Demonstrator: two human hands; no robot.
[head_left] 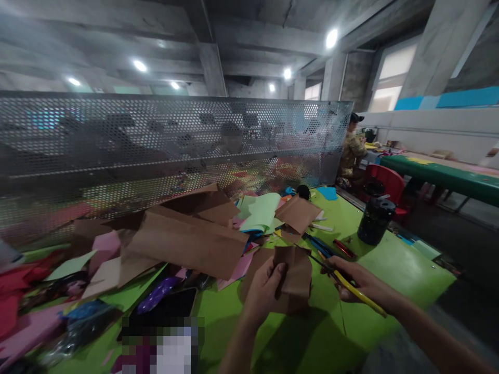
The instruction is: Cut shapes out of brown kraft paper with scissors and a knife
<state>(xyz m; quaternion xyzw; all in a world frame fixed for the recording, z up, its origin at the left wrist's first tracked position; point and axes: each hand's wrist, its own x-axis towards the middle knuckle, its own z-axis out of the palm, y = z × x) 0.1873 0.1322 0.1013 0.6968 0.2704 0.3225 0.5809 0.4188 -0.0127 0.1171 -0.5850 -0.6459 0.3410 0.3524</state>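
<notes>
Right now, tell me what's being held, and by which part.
The left grip holds folded brown paper by its left side, thumb over the near face. The right grip holds what look like yellow-handled scissors by the handle.

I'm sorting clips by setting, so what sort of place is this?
Probably a craft workshop: a green table heaped with brown paper, a perforated metal divider, and bare concrete beams overhead.
</notes>
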